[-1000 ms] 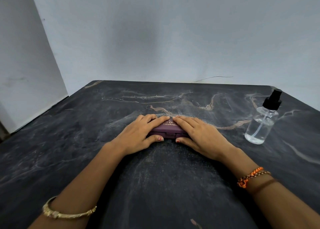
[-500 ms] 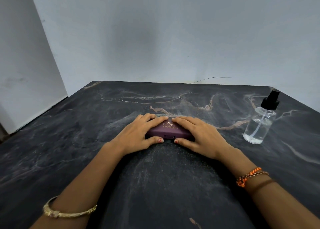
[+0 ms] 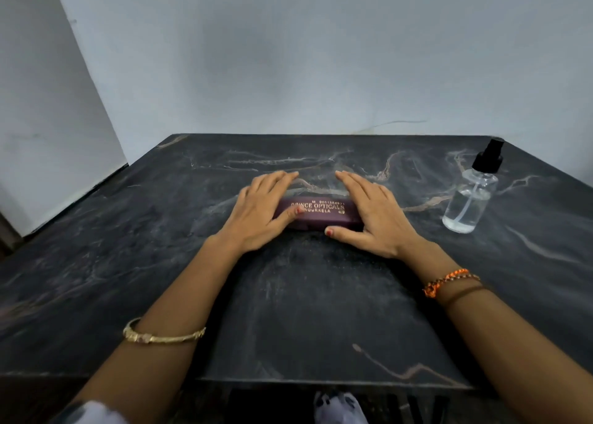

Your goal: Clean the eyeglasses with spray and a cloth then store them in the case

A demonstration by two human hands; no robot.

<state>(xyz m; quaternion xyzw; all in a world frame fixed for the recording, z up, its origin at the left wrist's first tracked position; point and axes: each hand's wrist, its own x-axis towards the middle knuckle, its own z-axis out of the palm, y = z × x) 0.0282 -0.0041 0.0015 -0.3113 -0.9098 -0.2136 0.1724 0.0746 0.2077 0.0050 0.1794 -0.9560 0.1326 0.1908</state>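
Two hands, left [image 3: 256, 212] and right [image 3: 375, 215], fingers straight, flanking closed maroon gold-lettered case [image 3: 321, 215], gripping nothing.

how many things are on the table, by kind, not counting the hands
Eyeglass case, maroon, shut, on the table between both hands: 1
Spray bottle, clear with black pump, at the right: 1
Total: 2
No loose eyeglasses or cloth show.

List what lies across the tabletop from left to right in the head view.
Left hand → purple glasses case → right hand → clear spray bottle, standing apart from the hands on the dark marble table.
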